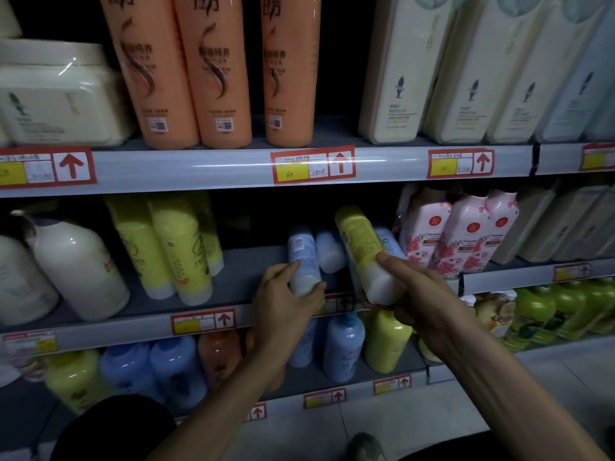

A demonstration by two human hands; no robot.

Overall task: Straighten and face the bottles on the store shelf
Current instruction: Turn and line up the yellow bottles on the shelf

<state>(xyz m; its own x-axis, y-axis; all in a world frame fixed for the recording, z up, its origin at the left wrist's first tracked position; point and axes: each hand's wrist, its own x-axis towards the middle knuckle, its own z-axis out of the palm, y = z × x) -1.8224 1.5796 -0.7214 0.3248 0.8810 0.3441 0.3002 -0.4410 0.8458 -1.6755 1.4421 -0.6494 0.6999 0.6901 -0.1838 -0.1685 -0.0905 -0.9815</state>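
Blue bottle (pixel 301 251) is clamped in left hand (pixel 283 307), yellow bottle (pixel 359 241) in right hand (pixel 419 294).

shop | price tags (pixel 312 164) on shelf rails (pixel 199 168) | stocked bottles (pixel 213 71)

Store shelf tiers stocked with bottles.
The grey middle shelf (pixel 253 261) carries a white pump bottle (pixel 76 267) at 9 o'clock, yellow tubes (pixel 179 251) standing on their caps at 10, pale blue bottles (pixel 327 249) at centre and pink floral bottles (pixel 456 241) at 3. On the upper shelf (pixel 216 168), orange bottles (pixel 219 78) stand at 12.
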